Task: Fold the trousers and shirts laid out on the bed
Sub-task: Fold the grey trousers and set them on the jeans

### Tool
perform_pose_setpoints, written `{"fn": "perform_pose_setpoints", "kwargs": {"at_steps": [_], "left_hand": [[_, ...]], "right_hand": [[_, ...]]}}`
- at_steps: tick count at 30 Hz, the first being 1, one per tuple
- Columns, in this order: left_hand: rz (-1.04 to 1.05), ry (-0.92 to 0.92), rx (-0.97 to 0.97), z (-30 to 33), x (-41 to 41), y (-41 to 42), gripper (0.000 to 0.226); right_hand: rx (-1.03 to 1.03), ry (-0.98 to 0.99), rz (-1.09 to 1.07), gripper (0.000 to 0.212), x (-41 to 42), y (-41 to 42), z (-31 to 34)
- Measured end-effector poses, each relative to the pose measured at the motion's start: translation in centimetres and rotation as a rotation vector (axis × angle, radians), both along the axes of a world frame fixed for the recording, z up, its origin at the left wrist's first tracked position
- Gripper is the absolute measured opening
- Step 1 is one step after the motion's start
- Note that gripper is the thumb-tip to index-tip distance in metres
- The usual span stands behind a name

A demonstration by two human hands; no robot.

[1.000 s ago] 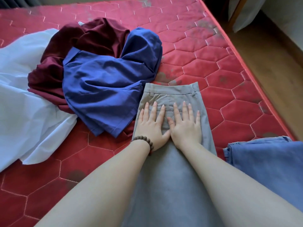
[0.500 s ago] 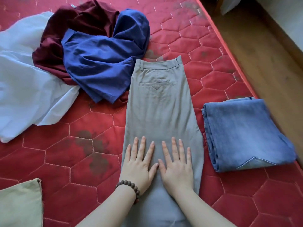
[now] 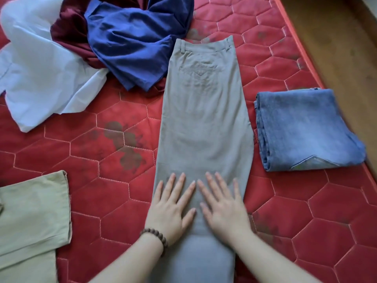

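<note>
Red quilted mattress (image 3: 122, 201): straight fingers of the left hand (image 3: 169, 209) and right hand (image 3: 222, 211) press flat, side by side, on grey trousers (image 3: 204, 111). Folded jeans (image 3: 306, 129) lie beside; crumpled shirts (image 3: 130, 41) are heaped beyond

**Bed seen from above through a single head-worn lens**

The scene is viewed from one wide-angle camera worn on the person's head, aimed forward and steeply down at the red mattress (image 3: 126, 217). The forearms are seen entering from the bottom edge, with the left hand (image 3: 170, 209) and right hand (image 3: 223, 210) close to the lens on the grey trousers (image 3: 204, 111). The mattress edge and the wooden floor (image 3: 336, 37) are taken in at upper right. No second view is provided.
</note>
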State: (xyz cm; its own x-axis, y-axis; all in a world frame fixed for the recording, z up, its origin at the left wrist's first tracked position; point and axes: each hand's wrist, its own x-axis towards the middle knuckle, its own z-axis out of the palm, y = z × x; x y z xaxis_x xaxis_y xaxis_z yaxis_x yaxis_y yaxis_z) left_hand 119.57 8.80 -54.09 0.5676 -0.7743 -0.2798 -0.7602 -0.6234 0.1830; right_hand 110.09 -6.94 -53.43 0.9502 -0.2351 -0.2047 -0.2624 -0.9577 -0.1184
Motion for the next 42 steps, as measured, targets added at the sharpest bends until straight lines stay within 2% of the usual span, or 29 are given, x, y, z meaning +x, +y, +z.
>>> {"fn": "perform_pose_setpoints", "kwargs": {"at_steps": [2,5,8,11,13,18,22,29,34,39,42], "left_hand": [[0.027,-0.062,0.040,-0.5,2.3,-0.1,0.068],[0.185,-0.101,0.087,-0.7,5.0,-0.6,0.066],[0.276,-0.151,0.094,0.1,4.5,-1.6,0.068],[0.078,-0.064,-0.008,0.7,-0.6,-1.2,0.064],[-0.011,-0.027,-0.006,0.6,-4.2,0.8,0.062],[-0.009,0.027,0.051,-0.1,-7.0,5.9,0.066],[-0.040,0.028,0.096,-0.1,-9.2,8.9,0.074],[0.050,0.021,0.091,0.0,-16.6,14.6,0.073],[0.074,0.019,0.105,0.3,-22.6,18.9,0.073],[0.049,0.096,0.149,1.1,-27.1,22.6,0.080],[0.074,0.161,0.073,2.4,-27.7,23.3,0.071]], "right_hand": [[-0.053,0.022,-0.101,0.060,1.1,-2.7,-0.3],[-0.127,0.086,-0.275,0.060,2.1,-4.7,-0.4],[-0.148,0.015,-0.373,0.059,2.3,-2.5,0.0],[-0.098,-0.101,-0.236,0.057,0.6,3.5,0.3],[-0.071,-0.061,-0.201,0.055,-1.8,7.5,0.2],[-0.066,0.039,-0.352,0.061,-7.2,11.8,0.2],[-0.056,0.103,-0.364,0.065,-11.6,14.6,0.5],[-0.023,0.098,-0.411,0.065,-18.0,20.1,0.3],[-0.014,0.098,-0.375,0.066,-22.0,23.4,0.4],[0.060,0.138,-0.300,0.070,-27.1,26.3,1.5],[0.157,0.082,-0.300,0.071,-27.9,26.6,2.6]]}}
